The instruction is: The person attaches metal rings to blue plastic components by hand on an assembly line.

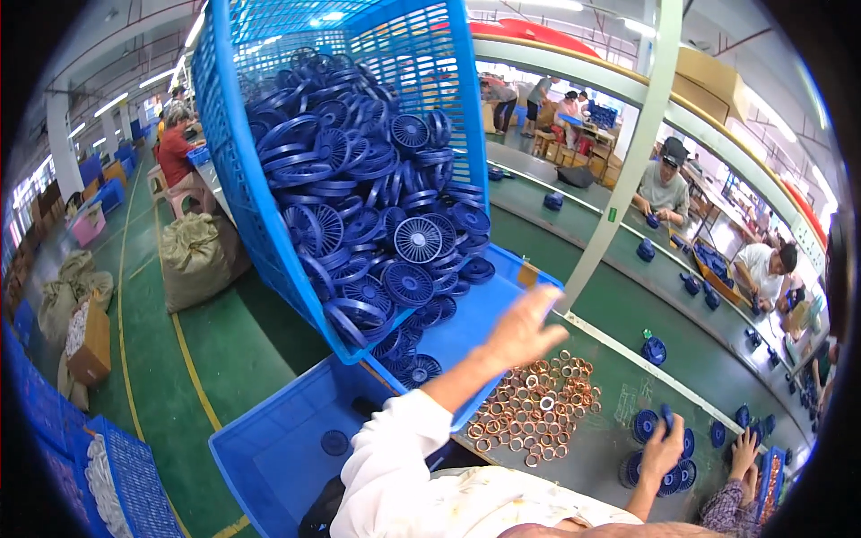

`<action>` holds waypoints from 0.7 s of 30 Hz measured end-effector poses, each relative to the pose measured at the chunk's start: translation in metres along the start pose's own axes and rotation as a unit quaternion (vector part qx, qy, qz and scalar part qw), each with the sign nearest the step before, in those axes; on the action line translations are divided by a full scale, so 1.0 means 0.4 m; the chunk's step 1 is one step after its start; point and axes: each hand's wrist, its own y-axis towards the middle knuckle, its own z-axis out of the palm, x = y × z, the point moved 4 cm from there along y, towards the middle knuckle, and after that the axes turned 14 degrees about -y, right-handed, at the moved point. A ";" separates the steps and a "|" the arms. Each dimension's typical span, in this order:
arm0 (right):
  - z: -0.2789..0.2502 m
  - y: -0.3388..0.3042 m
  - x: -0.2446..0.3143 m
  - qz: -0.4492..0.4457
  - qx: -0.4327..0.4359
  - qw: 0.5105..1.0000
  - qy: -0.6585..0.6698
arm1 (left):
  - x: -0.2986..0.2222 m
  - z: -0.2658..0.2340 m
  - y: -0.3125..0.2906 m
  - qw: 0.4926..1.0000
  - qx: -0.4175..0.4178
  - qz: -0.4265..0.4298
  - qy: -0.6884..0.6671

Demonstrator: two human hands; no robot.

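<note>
My left hand reaches out with its fingers apart and holds nothing. It is over the right edge of a blue tray, just above a spread of copper-coloured rings on the grey table. My right hand is closed around a blue round grille, seen edge-on. Below and around that hand, several more spoked blue grilles lie grouped on the table. A large blue crate, tipped toward me, is heaped with the same kind of grilles, some spilling into the tray.
Below the crate stands a blue bin with a grille in it. A co-worker's hand is close on my right, beside a small blue basket. A pale post rises by the green conveyor belt, which carries blue parts.
</note>
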 end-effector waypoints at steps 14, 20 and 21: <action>0.034 -0.036 0.038 -0.016 0.022 0.996 0.085 | 0.158 -0.384 0.026 0.846 -0.206 -0.215 0.442; 0.056 -0.055 0.102 -0.046 0.063 0.986 0.149 | 0.178 -0.232 0.011 0.908 -0.119 -0.046 0.399; 0.060 -0.055 0.113 -0.048 0.070 0.986 0.146 | 0.185 -0.202 0.001 0.914 -0.072 -0.094 0.388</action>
